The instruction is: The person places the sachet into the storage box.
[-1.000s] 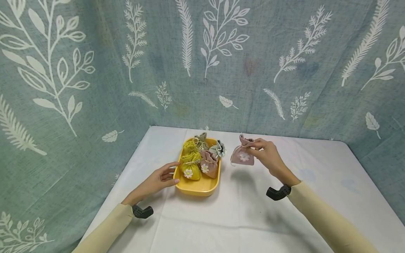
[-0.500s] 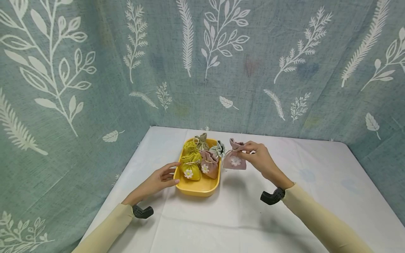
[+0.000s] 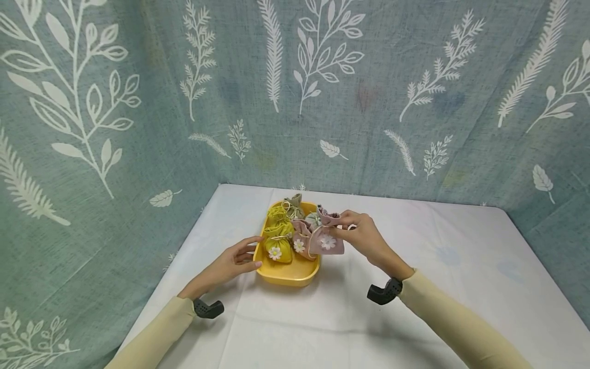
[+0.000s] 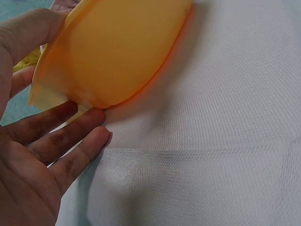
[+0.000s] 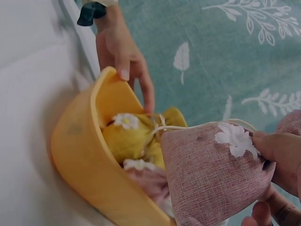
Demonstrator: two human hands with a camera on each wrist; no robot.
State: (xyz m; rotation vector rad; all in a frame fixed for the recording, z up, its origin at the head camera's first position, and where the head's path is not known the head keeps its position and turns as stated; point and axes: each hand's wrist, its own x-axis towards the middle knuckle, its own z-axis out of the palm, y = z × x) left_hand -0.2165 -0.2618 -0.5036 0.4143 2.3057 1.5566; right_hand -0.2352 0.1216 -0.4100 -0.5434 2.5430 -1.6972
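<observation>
My right hand point(image 3: 366, 238) pinches a dusty pink drawstring pouch point(image 3: 335, 248) by its gathered neck. A white flower is on its front, and it hangs over the right rim of a yellow plastic bin point(image 3: 286, 281). In the right wrist view the held pouch point(image 5: 207, 174) covers part of the bin. My left hand point(image 3: 232, 262) touches the bin's left side with thumb and fingers nearly straight; the left wrist view has them against the bin's wall point(image 4: 127, 52). Inside are yellow pouches point(image 3: 278, 251), another pink pouch point(image 3: 301, 238), an olive-grey pouch point(image 3: 294, 206) and a pale green one, partly hidden.
A white cloth covers the table point(image 3: 438, 246) around the bin. Behind and to the left hangs a blue-green curtain point(image 3: 345, 118) with white leaf prints. A black wrist device point(image 3: 386, 292) sits on the right wrist, with a similar one point(image 3: 208, 309) on the left.
My right hand has moved left with the pink pouch, from beside the bin to over its right rim. The left hand and the bin have stayed in place.
</observation>
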